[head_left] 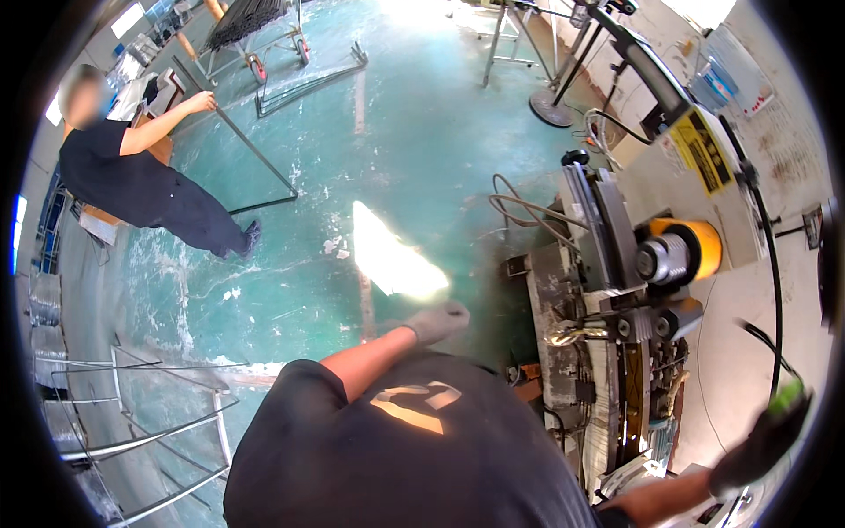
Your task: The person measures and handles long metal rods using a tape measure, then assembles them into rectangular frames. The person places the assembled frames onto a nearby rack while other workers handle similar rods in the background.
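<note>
My left hand (440,323), in a grey glove, is held in front of my body above the floor. Its fingers are curled in, and nothing shows in them. Far to the right, my right hand (764,444) wears a dark glove and reaches up at the dark rim of the view. A blurred bright green patch (785,398) lies at its fingers, close to the lower end of a black cable (775,290). Blur and shadow hide how those fingers are set. Between my hands stands a machine (576,343) with metal rollers and a yellow motor (700,249).
At the left, another person (145,180) in dark clothes holds an angled metal frame (242,139). Metal tube frames (141,444) stand at the lower left. A wheeled cart (255,35) carries dark rods at the back. A round-based stand (552,107) is at the back right.
</note>
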`<state>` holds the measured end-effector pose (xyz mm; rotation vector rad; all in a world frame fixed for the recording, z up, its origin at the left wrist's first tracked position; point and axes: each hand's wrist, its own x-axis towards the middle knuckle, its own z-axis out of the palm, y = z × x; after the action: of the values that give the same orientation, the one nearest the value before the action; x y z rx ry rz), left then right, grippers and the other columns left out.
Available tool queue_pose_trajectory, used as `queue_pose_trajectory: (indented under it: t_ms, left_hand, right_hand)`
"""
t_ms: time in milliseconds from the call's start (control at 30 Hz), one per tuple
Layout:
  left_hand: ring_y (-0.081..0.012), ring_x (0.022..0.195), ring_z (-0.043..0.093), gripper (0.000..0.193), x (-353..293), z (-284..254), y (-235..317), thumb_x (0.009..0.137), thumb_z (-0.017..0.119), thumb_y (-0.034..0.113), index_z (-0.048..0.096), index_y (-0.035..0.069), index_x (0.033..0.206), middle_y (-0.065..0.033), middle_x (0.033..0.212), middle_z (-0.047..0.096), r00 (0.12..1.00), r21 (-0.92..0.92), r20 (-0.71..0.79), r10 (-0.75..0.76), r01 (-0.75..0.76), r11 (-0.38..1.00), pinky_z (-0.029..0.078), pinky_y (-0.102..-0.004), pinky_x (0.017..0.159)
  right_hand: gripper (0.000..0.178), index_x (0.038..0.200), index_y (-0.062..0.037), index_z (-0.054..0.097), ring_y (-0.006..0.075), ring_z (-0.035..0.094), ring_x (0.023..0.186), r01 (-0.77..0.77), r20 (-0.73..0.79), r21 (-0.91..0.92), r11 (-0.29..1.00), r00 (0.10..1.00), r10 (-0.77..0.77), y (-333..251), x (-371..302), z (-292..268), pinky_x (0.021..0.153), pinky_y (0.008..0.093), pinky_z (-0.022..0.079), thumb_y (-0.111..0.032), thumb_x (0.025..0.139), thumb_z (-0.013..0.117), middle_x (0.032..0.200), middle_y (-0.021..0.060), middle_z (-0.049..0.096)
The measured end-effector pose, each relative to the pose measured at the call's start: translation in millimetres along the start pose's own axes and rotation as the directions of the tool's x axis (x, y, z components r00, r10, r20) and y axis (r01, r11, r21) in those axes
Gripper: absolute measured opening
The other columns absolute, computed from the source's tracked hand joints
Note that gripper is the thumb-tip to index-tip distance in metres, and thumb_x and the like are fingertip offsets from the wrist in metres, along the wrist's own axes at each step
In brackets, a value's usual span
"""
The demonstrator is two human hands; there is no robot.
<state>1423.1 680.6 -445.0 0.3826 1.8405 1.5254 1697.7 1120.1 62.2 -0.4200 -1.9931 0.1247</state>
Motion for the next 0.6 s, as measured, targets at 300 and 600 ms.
queue_pose_trajectory:
  t_ms: [300,600]
  left_hand:
    - [-0.0292,0.105,0.072,0.047,-4.9,-247.9,133.8,0.115,0.053,0.040,0.064,0.000,0.137,-0.0170,0.121,0.074,0.997,-0.761,-0.073,-0.017,-0.044,0.647,0.061,-0.0488,0.096]
    - [-0.0283,0.125,0.066,0.069,58.4,-392.8,186.8,0.115,0.039,0.058,0.057,-0.003,0.143,-0.0160,0.139,0.066,0.956,-0.835,-0.285,0.075,-0.286,0.471,0.056,-0.0432,0.106]
  right_hand:
    - [0.075,0.140,-0.0025,0.065,0.0272,0.070,0.100,-0.183,0.592,0.721,0.668,0.664,-0.457,-333.9,-98.3,413.0,0.089,0.0392,0.058,0.006,0.068,0.087,0.117,0.0147,0.070]
    - [0.075,0.148,-0.0097,0.060,0.0411,0.067,0.119,-0.190,0.442,0.895,0.402,0.273,-0.854,-507.0,-98.8,646.2,0.101,0.0500,0.055,-0.012,0.077,0.084,0.124,0.0159,0.074]
